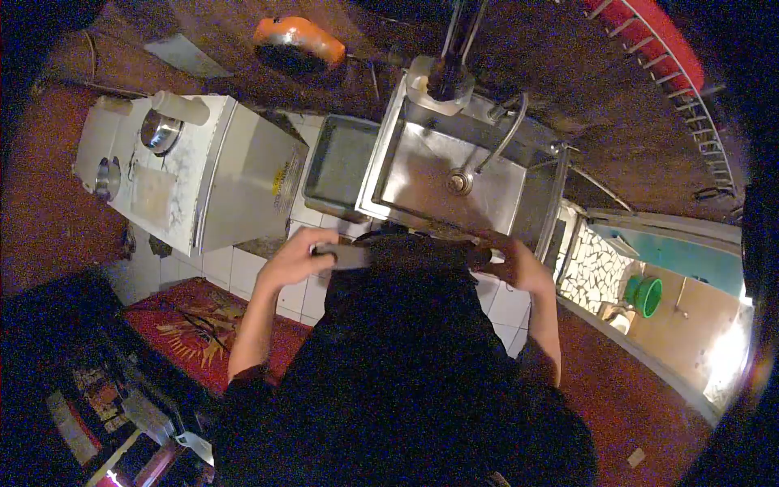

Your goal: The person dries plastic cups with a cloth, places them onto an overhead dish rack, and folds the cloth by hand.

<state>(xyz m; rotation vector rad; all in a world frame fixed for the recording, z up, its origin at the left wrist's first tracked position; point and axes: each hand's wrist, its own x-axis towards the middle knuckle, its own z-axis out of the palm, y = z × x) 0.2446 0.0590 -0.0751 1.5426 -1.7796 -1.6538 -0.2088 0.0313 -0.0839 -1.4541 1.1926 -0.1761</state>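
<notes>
My left hand (294, 258) is closed on a dark-handled tool (324, 250), with a flat grey, blade-like part (353, 257) pointing inward across my front. My right hand (518, 264) is curled near the sink's front edge, its fingers in shadow. Beside those fingers shows a small pale piece (497, 256); what it belongs to is too dark to make out. Between both hands, dark shapes blend into my black shirt (406, 357). Just beyond them lies the steel sink (442, 154) with its drain and curved tap (516, 130).
Left of the sink stands a grey plastic tub (345, 162), then a white cabinet (251, 174) bearing a metal bowl (161, 131). An orange-and-black object (299, 42) is on the brown wall. A red rack (661, 36) hangs upper right. Through a doorway shows a green bucket (647, 297).
</notes>
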